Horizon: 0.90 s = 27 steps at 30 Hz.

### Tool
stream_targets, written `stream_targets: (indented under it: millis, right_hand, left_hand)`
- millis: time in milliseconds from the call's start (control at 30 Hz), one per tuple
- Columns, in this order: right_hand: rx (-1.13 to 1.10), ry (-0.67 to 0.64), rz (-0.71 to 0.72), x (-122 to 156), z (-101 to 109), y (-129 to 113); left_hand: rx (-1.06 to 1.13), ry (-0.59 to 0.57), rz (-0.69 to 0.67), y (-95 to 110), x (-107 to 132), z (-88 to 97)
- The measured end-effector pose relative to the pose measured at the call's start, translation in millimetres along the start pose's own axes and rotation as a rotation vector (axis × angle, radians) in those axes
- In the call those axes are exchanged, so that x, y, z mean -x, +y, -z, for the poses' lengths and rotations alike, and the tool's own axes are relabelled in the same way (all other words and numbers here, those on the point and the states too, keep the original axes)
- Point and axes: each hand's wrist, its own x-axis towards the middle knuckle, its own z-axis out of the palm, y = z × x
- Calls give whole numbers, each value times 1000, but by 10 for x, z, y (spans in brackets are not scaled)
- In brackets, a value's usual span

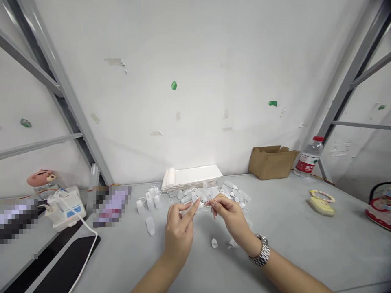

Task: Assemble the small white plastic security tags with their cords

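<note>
My right hand (pixel 229 215) pinches a small white plastic piece (pixel 200 204) between its fingertips, above a loose heap of white plastic bottles and caps (pixel 214 194). My left hand (pixel 179 232) rises beside it, and its index fingertip reaches the same piece, though I cannot tell if it grips. A silver wristwatch (pixel 260 250) circles my right wrist. Several small white bottles with looped cords (pixel 150 201) stand left of my hands. One white bottle (pixel 150 226) lies nearer me, and a small white cap (pixel 214 243) sits below my hands.
A stack of white paper bags (pixel 191 178) lies against the white wall. Farther right are a cardboard box (pixel 271 162) and a water bottle (pixel 309 156). A white cable (pixel 88 232) and a white device (pixel 65 209) lie on the left. Grey metal shelf uprights (pixel 351 77) frame the table.
</note>
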Motion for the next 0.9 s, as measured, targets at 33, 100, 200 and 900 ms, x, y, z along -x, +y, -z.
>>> stream_targets:
  millis: [33, 100, 200, 900]
  right_hand:
    - [-32, -5, -25, -4, 0, 11]
    - [-132, -18, -97, -13, -8, 29]
    - [-300, -43, -194, -13, -36, 35]
    - [-437, -56, -292, 12, -84, 50]
  left_hand:
    - [-2, -2, -2, 2, 1, -1]
    - [-4, -7, -6, 7, 1, -5]
    - [-15, -12, -12, 8, 2, -12]
    - [-31, -34, -62, 17, 4, -27]
